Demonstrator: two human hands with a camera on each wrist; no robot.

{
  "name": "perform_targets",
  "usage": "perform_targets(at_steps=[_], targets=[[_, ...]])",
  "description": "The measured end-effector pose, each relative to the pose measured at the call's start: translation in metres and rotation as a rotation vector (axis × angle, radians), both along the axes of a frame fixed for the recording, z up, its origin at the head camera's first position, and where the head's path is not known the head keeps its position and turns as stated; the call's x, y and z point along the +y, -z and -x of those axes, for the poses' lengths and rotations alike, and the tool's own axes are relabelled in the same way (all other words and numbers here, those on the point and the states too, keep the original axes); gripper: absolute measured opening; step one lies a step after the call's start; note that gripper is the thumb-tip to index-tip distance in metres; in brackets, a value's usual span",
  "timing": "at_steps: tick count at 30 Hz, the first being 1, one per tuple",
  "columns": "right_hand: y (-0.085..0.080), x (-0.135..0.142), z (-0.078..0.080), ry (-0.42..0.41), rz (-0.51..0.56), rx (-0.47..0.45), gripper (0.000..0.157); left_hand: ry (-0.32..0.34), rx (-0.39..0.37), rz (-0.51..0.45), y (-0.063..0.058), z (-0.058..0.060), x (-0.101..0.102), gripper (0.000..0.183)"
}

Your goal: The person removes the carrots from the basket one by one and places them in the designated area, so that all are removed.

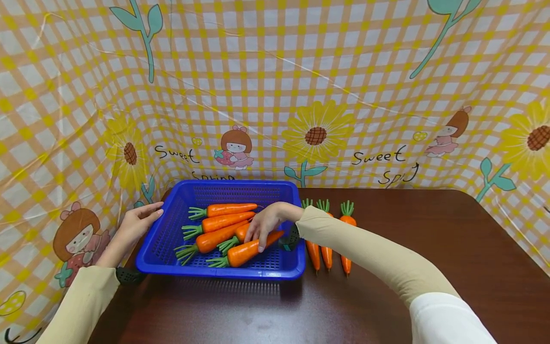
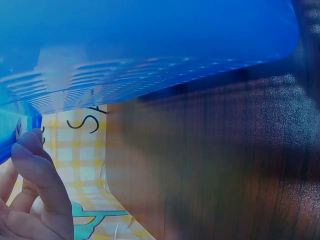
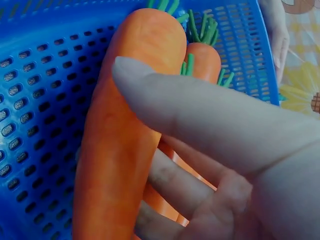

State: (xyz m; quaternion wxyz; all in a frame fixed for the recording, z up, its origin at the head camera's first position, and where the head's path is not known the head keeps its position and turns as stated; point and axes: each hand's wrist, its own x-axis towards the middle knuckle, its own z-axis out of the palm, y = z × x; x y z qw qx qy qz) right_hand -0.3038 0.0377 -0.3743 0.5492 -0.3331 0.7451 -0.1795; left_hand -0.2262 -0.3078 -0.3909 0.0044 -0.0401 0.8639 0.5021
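In the head view a blue plastic basket (image 1: 223,272) holds several orange carrots with green tops, including one carrot (image 1: 232,209) near its back. My right hand (image 1: 269,220) is inside the basket and grips the front carrot (image 1: 245,253). In the right wrist view the thumb (image 3: 165,95) lies across that carrot (image 3: 120,130), with curled fingers behind it. A second carrot (image 1: 241,232) lies partly hidden under the hand. My left hand (image 1: 134,228) holds the basket's left rim, its thumb and fingertips close together there in the left wrist view.
Three carrots (image 1: 347,243) lie side by side on the brown table (image 1: 412,239), just right of the basket; the right forearm partly covers them. A checked cloth (image 1: 266,95) with flowers and cartoon figures hangs behind and at both sides.
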Motion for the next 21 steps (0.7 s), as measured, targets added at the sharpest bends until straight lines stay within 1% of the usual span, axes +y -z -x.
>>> perform_targets(at_steps=[2,6,11,14,18,21], targets=[[0.000,-0.002,-0.002,-0.016,-0.011,0.037,0.051,-0.002,-0.001,0.001,0.000,0.000,0.000,0.058],[-0.002,-0.004,-0.005,-0.004,-0.051,0.103,0.050,-0.010,-0.013,0.005,0.000,0.000,0.001,0.060],[-0.003,-0.007,-0.008,0.037,-0.052,0.082,0.047,-0.016,-0.018,0.016,-0.001,0.000,0.001,0.060],[-0.005,-0.008,-0.009,0.053,-0.057,0.097,0.045,-0.018,-0.015,0.024,-0.002,0.000,0.002,0.060],[-0.008,-0.010,-0.011,0.059,-0.081,0.173,0.041,-0.013,-0.002,0.034,-0.001,0.000,0.001,0.059],[-0.009,-0.011,-0.012,0.047,-0.096,0.216,0.041,-0.009,0.002,0.032,-0.001,-0.001,0.001,0.059]])
